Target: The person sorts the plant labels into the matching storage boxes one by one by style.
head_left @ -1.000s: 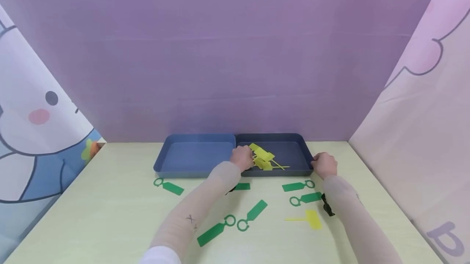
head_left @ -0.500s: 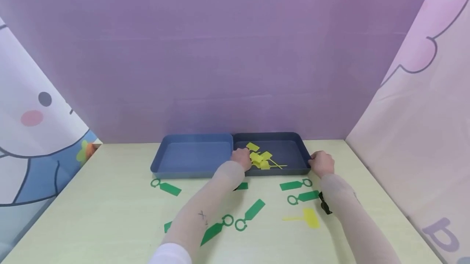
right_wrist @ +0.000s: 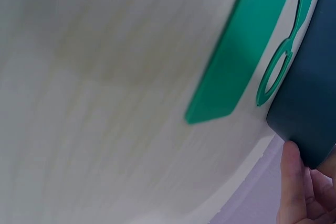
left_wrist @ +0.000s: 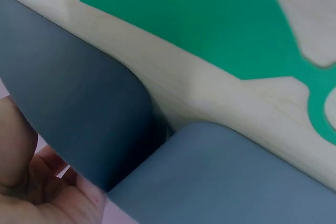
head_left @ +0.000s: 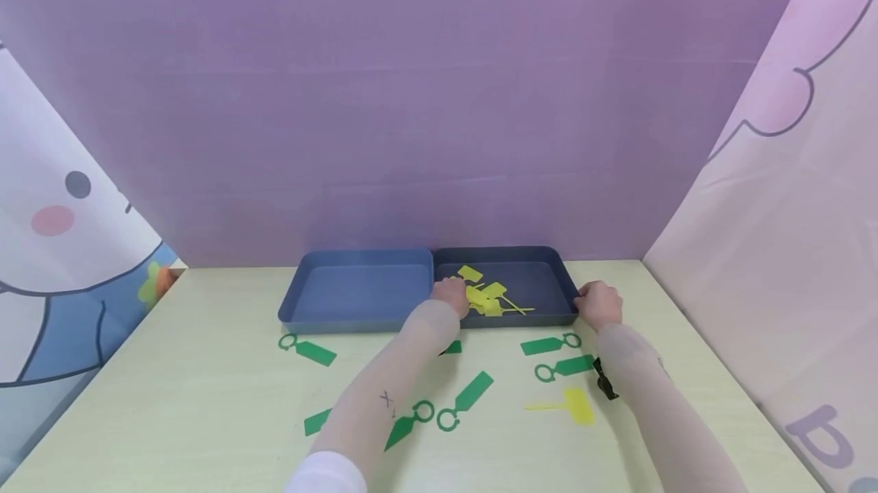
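Note:
A dark navy tray (head_left: 542,287) stands at the back of the table, with several yellow plastic tags (head_left: 476,297) in its left half. Its near left corner is gripped by my left hand (head_left: 451,295); in the left wrist view the fingers (left_wrist: 84,198) curl over the wall beside the blue tray (left_wrist: 226,177). My right hand (head_left: 600,304) pinches the near right corner. In the right wrist view one finger lies outside the tray wall (right_wrist: 310,77), with the thumb partly hidden behind it. Parts of the left fingers are hidden in the head view.
The blue tray's bare floor (head_left: 363,291) adjoins the dark tray on the left. Several green ring tags (head_left: 473,392) lie in front of the trays. One yellow tag (head_left: 579,407) lies at the front right, by my right forearm. A purple backdrop (head_left: 439,112) rises behind.
The head view has shifted slightly. Yellow tags in the dark tray lie more spread out than a second ago. My left forearm has moved right, uncovering part of a green tag.

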Demonstrator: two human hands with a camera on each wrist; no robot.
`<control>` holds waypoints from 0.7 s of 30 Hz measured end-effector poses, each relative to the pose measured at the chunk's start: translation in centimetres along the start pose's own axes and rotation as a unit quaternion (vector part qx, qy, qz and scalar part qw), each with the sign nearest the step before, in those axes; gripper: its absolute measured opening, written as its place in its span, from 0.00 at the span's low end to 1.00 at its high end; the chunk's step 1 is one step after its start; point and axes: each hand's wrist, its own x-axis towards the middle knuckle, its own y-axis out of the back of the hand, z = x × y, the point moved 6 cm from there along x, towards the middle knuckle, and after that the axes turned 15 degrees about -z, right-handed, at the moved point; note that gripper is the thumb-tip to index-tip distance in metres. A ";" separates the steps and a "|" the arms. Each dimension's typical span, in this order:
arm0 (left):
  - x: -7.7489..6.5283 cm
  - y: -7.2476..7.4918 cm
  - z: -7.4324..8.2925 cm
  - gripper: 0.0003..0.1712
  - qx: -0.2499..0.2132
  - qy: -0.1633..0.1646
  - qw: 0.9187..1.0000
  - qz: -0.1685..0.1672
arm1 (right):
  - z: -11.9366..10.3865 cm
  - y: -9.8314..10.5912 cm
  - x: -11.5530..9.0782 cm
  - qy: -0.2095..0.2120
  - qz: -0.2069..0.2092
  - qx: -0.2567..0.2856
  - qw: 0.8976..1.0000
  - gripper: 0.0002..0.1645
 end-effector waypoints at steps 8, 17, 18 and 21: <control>0.5 -0.2 -0.2 0.08 -0.002 0.006 1.000 0.002 | 0.1 0.1 0.0 0.007 0.001 -0.001 1.000 0.17; 0.3 -0.2 -0.2 0.08 0.003 0.006 1.000 -0.007 | 0.2 0.0 0.4 -0.004 0.002 0.008 1.000 0.16; 0.2 -0.2 -0.1 0.08 0.002 0.006 1.000 -0.010 | 0.2 0.0 0.4 -0.005 0.002 0.009 1.000 0.16; 0.2 -0.3 -0.1 0.09 0.003 0.004 1.000 -0.011 | 0.3 -0.1 0.4 -0.006 0.003 0.009 1.000 0.16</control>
